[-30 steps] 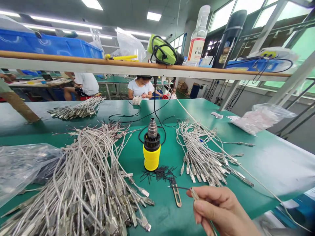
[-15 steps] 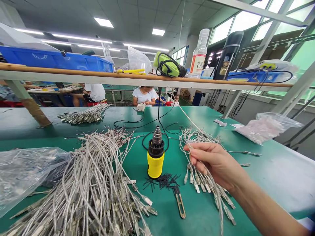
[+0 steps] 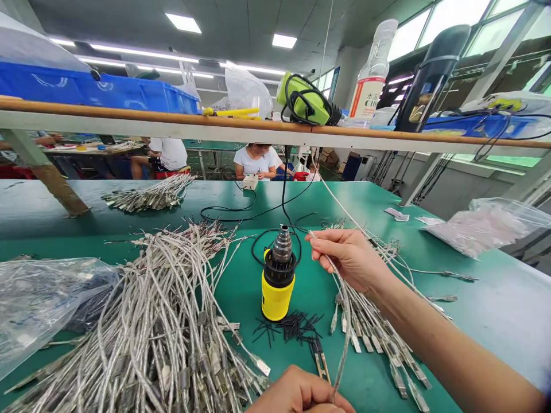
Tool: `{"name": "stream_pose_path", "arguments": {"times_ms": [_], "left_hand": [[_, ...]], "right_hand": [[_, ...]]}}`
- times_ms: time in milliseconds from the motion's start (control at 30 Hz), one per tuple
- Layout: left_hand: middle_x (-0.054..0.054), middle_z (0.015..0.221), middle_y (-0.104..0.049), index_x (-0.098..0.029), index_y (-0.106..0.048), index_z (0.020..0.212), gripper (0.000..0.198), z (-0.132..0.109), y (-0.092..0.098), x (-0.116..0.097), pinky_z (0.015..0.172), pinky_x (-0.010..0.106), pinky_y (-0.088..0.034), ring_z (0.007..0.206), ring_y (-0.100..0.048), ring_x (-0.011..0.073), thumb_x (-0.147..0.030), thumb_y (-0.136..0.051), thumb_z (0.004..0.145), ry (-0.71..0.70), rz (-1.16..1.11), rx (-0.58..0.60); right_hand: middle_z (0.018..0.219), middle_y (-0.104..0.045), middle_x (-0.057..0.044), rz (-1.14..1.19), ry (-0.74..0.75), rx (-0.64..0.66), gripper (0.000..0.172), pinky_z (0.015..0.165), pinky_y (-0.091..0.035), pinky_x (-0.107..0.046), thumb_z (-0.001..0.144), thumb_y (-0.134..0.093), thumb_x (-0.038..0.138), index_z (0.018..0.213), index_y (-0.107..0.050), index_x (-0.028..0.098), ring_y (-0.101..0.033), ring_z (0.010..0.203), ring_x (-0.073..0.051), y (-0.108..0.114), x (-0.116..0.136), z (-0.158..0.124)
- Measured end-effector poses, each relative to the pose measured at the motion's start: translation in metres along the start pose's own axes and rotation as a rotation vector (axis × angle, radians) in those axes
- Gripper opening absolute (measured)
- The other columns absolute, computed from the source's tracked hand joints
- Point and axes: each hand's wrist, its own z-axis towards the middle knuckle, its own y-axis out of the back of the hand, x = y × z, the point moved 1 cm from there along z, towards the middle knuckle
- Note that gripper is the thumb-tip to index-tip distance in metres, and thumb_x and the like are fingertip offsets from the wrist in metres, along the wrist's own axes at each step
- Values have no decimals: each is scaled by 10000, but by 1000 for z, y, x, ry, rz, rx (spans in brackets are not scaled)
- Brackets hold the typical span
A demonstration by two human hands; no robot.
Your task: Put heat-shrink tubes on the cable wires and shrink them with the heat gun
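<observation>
A long green counter fills the view, with a wooden-edged shelf running above it. Three bundles of silvery braided cables with metal terminals lie on the counter: the largest bundle to the left of a yellow heat gun, a second bundle to its right, and a small third bundle beyond it. The heat gun stands upright, with its black cord looping behind it. Two clear plastic bags also lie on the counter, a dark-filled bag far left of the heat gun and a pale-filled bag far right of it. Just in front of the heat gun is a scatter of short black tubing pieces, too many to count, beside one pair of metal snips.

Two hands show. The right hand, just right of the heat gun, pinches one braided cable between thumb and fingers. The left hand, cut off by the lower edge of the view, is closed at the cable's lower end, in front of the heat gun.
</observation>
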Motion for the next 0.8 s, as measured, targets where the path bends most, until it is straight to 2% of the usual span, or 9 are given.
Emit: {"name": "stream_pose_path", "arguments": {"times_ms": [100, 167, 267, 367, 433, 500, 667, 800], "left_hand": [[-21, 556, -434, -116, -741, 960, 578, 6, 10, 8, 431, 206, -183, 461, -296, 59, -621, -566, 738, 29, -16, 67], [-37, 524, -404, -104, -736, 964, 584, 9, 15, 13, 419, 215, -161, 444, -269, 55, -617, -567, 742, 41, -37, 62], [-36, 545, -414, -115, -725, 980, 562, 10, 20, 23, 428, 217, -168, 458, -281, 57, -604, -571, 749, 69, -86, 46], [-7, 631, -493, -132, -712, 992, 571, 9, 24, 29, 454, 212, -202, 503, -343, 65, -613, -614, 702, 138, -137, 20], [6, 660, -520, -129, -709, 994, 592, 9, 25, 30, 460, 215, -211, 521, -363, 72, -619, -636, 670, 169, -153, 10], [0, 644, -506, -131, -710, 996, 610, 10, 26, 29, 454, 222, -204, 516, -356, 76, -632, -635, 655, 175, -164, 25], [-20, 626, -457, -177, -720, 994, 551, 9, 27, 26, 446, 225, -194, 514, -328, 80, -614, -639, 667, 211, -130, 38], [-20, 623, -434, -179, -724, 1007, 508, 9, 28, 24, 446, 227, -182, 512, -311, 79, -575, -639, 700, 227, -113, 66]], "right_hand": [[539, -631, 7, -61, 67, -29, 129, 377, -390, -172, 695, -749, 248, 689, -707, 127, -498, 397, -53, 0, -1, 1], [547, -622, 12, -181, 152, -67, 123, 394, -402, -190, 726, -715, 247, 663, -696, 143, -500, 411, -63, 0, -2, 1], [561, -601, 22, -469, 350, -152, 113, 415, -413, -212, 781, -645, 237, 717, -704, 165, -500, 432, -78, 1, -6, 2], [535, -575, 33, -761, 598, -213, 117, 467, -427, -237, 803, -612, 200, 822, -723, 169, -502, 451, -91, 1, -11, 3], [533, -584, 31, -851, 692, -229, 132, 503, -443, -249, 797, -616, 178, 863, -729, 166, -519, 466, -98, 0, -13, 3], [550, -604, 26, -764, 636, -240, 120, 487, -451, -239, 784, -630, 175, 847, -731, 169, -530, 461, -95, -1, -14, 3], [537, -622, 15, -239, 186, -105, 84, 371, -399, -185, 731, -709, 240, 761, -730, 164, -499, 393, -67, -1, -11, 7], [533, -634, 1, -76, 73, -37, 103, 357, -382, -173, 700, -742, 239, 726, -731, 140, -491, 373, -53, 0, -10, 10]]}}
